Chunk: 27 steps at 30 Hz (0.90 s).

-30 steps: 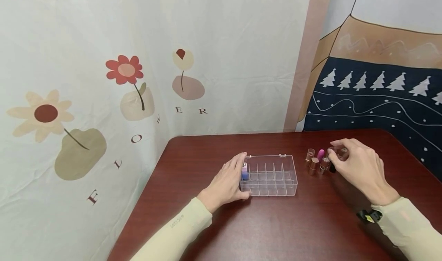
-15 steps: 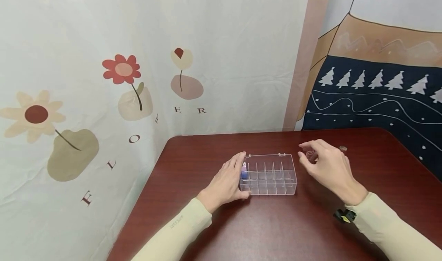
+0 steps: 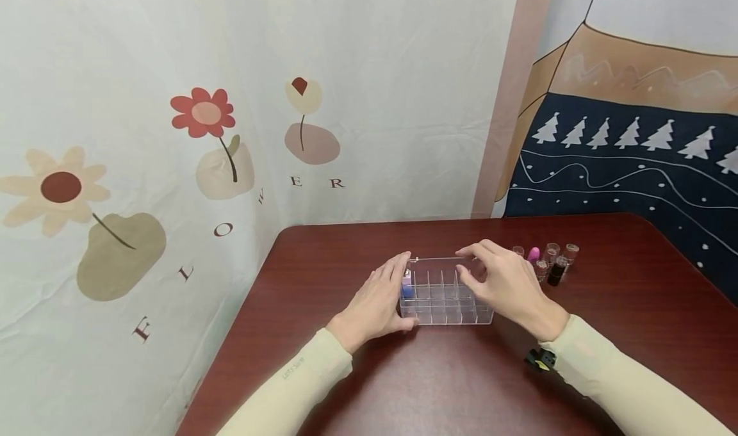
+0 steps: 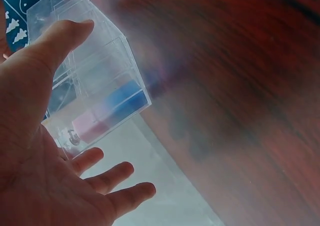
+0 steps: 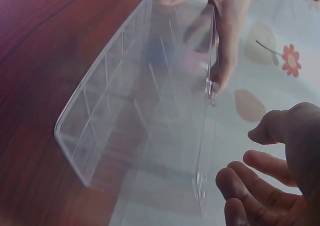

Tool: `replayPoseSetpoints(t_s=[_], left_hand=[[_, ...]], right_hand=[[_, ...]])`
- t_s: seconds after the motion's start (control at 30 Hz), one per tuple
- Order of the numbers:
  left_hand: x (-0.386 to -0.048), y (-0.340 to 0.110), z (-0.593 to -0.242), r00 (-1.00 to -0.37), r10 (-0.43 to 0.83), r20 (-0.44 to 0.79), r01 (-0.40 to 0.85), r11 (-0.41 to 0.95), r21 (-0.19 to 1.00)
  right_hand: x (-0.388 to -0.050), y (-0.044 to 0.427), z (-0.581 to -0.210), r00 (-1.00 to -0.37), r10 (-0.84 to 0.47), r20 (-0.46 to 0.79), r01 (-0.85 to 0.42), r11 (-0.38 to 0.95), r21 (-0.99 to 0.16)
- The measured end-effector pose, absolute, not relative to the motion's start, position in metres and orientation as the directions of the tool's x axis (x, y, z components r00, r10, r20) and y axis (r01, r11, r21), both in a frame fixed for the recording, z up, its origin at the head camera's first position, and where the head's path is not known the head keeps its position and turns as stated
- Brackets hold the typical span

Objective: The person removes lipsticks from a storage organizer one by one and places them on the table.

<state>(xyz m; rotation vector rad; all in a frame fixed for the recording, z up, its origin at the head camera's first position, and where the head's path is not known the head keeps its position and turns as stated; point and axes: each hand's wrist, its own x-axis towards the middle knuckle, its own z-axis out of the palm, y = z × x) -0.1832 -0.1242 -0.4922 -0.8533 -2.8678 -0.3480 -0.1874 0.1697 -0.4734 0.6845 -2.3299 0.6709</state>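
Note:
A clear plastic divided box (image 3: 446,308) stands on the table, with a pink-and-blue tube (image 3: 407,284) in its left end compartment. My left hand (image 3: 371,298) holds the box's left end, thumb at the front and fingers at the back. In the left wrist view, the thumb lies across the clear wall and the other fingers spread past the end. Over the box's right end hovers my right hand (image 3: 507,285), thumb and forefinger apart. The right wrist view shows that hand (image 5: 272,171) beside the hinged edge with loosely bent fingers and nothing visible between them.
Right of the box, partly behind my right hand, stand several lipsticks: a black one (image 3: 557,271), a pink one (image 3: 533,255) and clear-capped ones (image 3: 571,254). The dark red table (image 3: 461,385) meets a flower-printed cloth (image 3: 392,167) at its back.
My right hand has moved left from the lipstick group to above the box's right end, uncovering several lipsticks. My left hand stays at the box, which has barely shifted.

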Motion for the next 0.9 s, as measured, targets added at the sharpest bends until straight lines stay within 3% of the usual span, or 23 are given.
replayPoseSetpoints(t_s=[0.3,0.6,0.9], left_hand=[[-0.183,-0.126,-0.49,-0.861,0.494,0.122,0.509,0.835,0.206],[-0.182,-0.124,-0.49,-0.876,0.467,0.119,0.48,0.866,0.136],[-0.182,-0.125,-0.491,-0.867,0.474,0.157,0.495,0.857,0.146]], right_hand=[[-0.19,0.145,-0.476,-0.686,-0.373,0.625,-0.646,0.707,-0.288],[-0.19,0.129,-0.474,-0.707,-0.427,0.564,-0.66,0.687,-0.306],[-0.192,0.119,-0.472,-0.696,-0.475,0.538,-0.691,0.647,-0.323]])
